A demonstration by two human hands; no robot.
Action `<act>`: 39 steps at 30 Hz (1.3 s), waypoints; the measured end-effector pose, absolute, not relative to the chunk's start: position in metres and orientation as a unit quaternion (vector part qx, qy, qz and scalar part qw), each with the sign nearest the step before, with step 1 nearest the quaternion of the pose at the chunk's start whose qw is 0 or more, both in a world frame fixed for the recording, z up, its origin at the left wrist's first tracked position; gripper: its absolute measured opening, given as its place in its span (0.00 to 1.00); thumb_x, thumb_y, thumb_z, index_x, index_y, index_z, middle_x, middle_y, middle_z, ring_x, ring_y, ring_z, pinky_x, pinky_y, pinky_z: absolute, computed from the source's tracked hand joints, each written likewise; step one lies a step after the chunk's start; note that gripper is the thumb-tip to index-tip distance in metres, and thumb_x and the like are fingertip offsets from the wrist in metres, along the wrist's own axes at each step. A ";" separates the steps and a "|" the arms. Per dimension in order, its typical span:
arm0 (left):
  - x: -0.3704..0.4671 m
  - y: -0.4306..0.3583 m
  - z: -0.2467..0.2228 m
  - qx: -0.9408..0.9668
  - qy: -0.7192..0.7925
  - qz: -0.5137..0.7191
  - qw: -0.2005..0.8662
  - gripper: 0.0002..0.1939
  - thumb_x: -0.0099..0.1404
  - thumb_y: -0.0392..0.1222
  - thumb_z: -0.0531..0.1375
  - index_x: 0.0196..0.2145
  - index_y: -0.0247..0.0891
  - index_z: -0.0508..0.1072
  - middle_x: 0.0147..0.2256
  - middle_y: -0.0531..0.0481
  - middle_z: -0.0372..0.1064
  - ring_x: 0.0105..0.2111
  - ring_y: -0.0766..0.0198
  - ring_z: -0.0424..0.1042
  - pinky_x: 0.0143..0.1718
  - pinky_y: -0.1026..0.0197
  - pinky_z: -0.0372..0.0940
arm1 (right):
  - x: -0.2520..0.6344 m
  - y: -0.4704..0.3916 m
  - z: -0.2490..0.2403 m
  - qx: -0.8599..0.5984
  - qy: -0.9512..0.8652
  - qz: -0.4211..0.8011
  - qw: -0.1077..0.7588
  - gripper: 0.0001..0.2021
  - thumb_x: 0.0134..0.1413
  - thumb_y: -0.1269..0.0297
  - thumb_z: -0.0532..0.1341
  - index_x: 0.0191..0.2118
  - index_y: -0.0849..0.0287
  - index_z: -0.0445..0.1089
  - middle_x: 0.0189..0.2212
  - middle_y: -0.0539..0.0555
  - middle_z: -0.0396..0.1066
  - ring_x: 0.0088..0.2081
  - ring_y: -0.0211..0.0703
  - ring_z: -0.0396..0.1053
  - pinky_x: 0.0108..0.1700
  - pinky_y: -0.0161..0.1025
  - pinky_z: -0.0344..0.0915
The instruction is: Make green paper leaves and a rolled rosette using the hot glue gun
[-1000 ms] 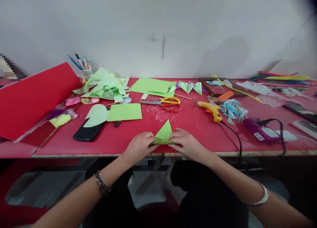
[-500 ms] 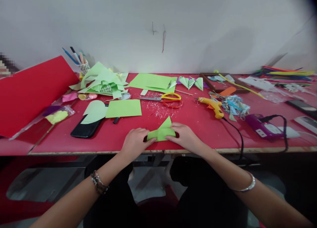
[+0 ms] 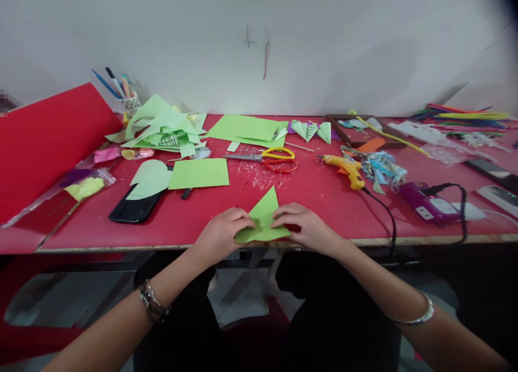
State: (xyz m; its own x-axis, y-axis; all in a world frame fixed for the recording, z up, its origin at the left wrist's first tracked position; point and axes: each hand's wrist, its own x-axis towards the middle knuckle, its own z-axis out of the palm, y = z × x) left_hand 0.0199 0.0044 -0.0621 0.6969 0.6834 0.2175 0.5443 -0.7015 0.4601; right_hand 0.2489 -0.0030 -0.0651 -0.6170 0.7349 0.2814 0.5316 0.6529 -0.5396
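A light green paper (image 3: pixel 265 213), creased and with a pointed top, lies at the table's front edge. My left hand (image 3: pixel 222 229) has its fingers on the paper's left side, and my right hand (image 3: pixel 303 226) has its fingers on the right side. The paper's lower part spreads flat between both hands. Beyond it lie scissors (image 3: pixel 279 153) with yellow and red handles. A green rectangle of paper (image 3: pixel 200 173) is to the left, beside a black phone (image 3: pixel 135 206) partly covered by pale green cut paper (image 3: pixel 150 179).
A yellow glue gun (image 3: pixel 346 170) with a black cord and a purple power strip (image 3: pixel 429 202) are on the right. Green scraps (image 3: pixel 162 129), a pen cup (image 3: pixel 130 103) and a large red sheet (image 3: pixel 52 145) are on the left. Small green cones (image 3: pixel 311 131) stand near the wall.
The lower part of the paper, curled up between my hands before, now lies flatter and wider. More of the pointed part shows. The view has shifted slightly.
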 end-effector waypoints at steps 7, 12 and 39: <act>0.022 0.010 -0.062 0.856 0.458 0.177 0.164 0.16 0.61 0.49 0.52 0.26 0.34 0.68 0.25 0.51 0.63 0.26 0.66 0.64 0.27 0.65 0.58 | 0.238 0.005 -0.069 -0.469 -0.812 0.191 0.290 0.09 0.47 0.61 0.60 0.24 0.62 0.65 0.33 0.56 0.68 0.35 0.41 0.65 0.38 0.37 0.62; 0.021 0.010 -0.063 0.851 0.472 0.193 0.126 0.14 0.62 0.47 0.52 0.42 0.36 0.64 0.36 0.48 0.65 0.34 0.63 0.66 0.32 0.63 0.61 | 0.234 0.006 -0.073 -0.500 -0.804 0.170 0.274 0.14 0.48 0.62 0.59 0.18 0.60 0.57 0.29 0.54 0.64 0.29 0.38 0.62 0.31 0.35 0.59; -0.039 0.004 -0.053 0.963 0.270 0.008 0.006 0.29 0.62 0.56 0.46 0.59 0.45 0.48 0.56 0.50 0.55 0.57 0.63 0.51 0.58 0.56 0.36 | 0.209 -0.018 -0.065 -0.465 -0.865 -0.099 0.159 0.17 0.55 0.71 0.50 0.51 0.56 0.59 0.49 0.60 0.60 0.52 0.52 0.54 0.55 0.56 0.43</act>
State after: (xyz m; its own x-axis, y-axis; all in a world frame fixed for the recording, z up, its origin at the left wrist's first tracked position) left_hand -0.0395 0.0045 -0.0528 0.8540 0.5201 0.0117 0.5199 -0.8541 0.0164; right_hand 0.2087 -0.0181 -0.0654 -0.5173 0.7729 0.3673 0.8358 0.5485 0.0231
